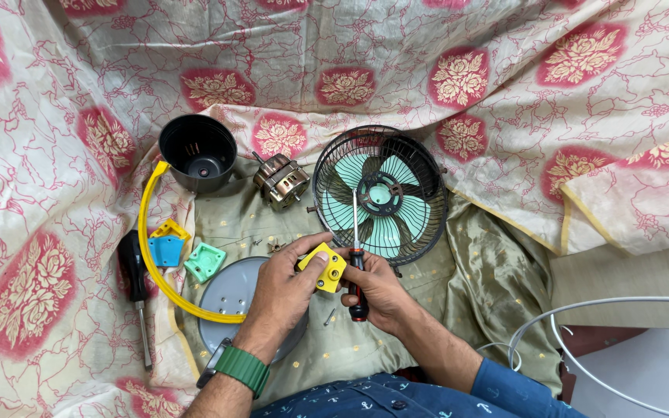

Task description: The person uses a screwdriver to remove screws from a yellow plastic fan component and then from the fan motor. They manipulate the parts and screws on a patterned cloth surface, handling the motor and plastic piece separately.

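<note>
My left hand (284,290) holds a small yellow plastic block (324,268) with screw holes, thumb and fingers around it. My right hand (381,290) grips a screwdriver (357,255) by its black and red handle, shaft pointing up over a black wire fan cage (379,192) with pale green blades. The two hands touch at the middle of the cloth. A green band sits on my left wrist.
A black round motor cover (197,152) and a copper-wound motor (281,180) lie behind the hands. At left are a yellow curved strip (147,255), blue (166,249) and green (205,261) plastic pieces, a second screwdriver (136,286) and a grey round plate (230,298). Small screws lie on the cloth. A white wire ring (582,340) is at right.
</note>
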